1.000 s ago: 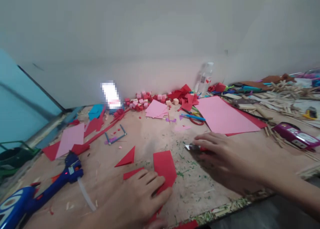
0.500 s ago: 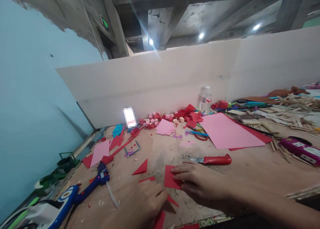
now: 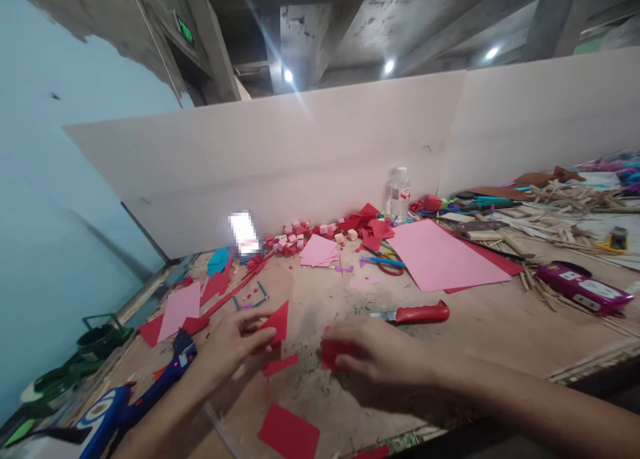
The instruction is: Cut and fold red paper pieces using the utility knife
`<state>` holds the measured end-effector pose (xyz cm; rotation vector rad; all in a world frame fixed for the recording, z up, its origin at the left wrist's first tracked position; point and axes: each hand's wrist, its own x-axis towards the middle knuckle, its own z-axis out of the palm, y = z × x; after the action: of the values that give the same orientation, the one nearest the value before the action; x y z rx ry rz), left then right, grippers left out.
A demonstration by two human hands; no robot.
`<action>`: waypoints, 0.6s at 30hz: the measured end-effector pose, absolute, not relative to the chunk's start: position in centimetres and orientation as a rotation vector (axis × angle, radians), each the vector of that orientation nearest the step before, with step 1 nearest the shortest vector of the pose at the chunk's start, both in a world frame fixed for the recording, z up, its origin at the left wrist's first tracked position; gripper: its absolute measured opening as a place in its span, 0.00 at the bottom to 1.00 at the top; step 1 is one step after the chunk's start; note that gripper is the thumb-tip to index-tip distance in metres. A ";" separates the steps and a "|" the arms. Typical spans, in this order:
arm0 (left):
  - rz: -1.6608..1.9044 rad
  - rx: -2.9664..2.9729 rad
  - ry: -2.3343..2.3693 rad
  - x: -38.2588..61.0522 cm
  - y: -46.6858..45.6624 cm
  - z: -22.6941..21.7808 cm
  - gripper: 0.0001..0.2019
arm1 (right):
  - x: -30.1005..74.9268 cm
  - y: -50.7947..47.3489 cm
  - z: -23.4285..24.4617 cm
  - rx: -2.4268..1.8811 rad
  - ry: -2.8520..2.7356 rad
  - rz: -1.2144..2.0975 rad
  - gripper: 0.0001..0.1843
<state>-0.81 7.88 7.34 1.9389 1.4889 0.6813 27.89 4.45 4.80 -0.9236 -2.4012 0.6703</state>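
Observation:
Between the thumb and fingers of my left hand (image 3: pixel 240 342) is a red paper triangle (image 3: pixel 281 321), raised off the tabletop. My right hand (image 3: pixel 375 352) is closed around a red paper square (image 3: pixel 333 352), whose left part shows past the fingers. A narrow red paper strip (image 3: pixel 281 365) lies between the hands. Nearer the front edge rests a red paper piece (image 3: pixel 290 432). Just beyond my right hand lies a red-handled knife (image 3: pixel 423 313), its blade pointing left.
A blue glue gun (image 3: pixel 170 365) lies at left by a blue power strip (image 3: pixel 107 412). Toward the back are large pink paper (image 3: pixel 445 255), scissors (image 3: pixel 390 265), small pink blocks (image 3: pixel 295 232) and a plastic bottle (image 3: pixel 400 195). A purple box-like object (image 3: pixel 583 289) sits at right.
My left hand has moved left and away from me and taken up the red triangle. The red piece near the front is now uncovered. My right hand has gripped the red square. The view has shifted right.

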 end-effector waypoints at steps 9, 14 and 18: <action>0.570 2.050 1.648 -2.3 7.5 6.1 0.28 | 28.9 5.6 3.5 -1.026 -2.226 0.633 0.11; 0.246 2.521 1.627 -2.8 7.6 5.6 0.19 | 28.7 5.7 3.4 -1.007 -2.289 0.664 0.10; 0.118 2.639 1.578 -2.8 8.0 4.8 0.15 | 28.9 6.0 3.0 -0.978 -2.298 0.730 0.11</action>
<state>-2.76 7.98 4.84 2.6391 1.5777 0.1181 28.86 6.02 3.00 -0.9778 -2.2981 0.7296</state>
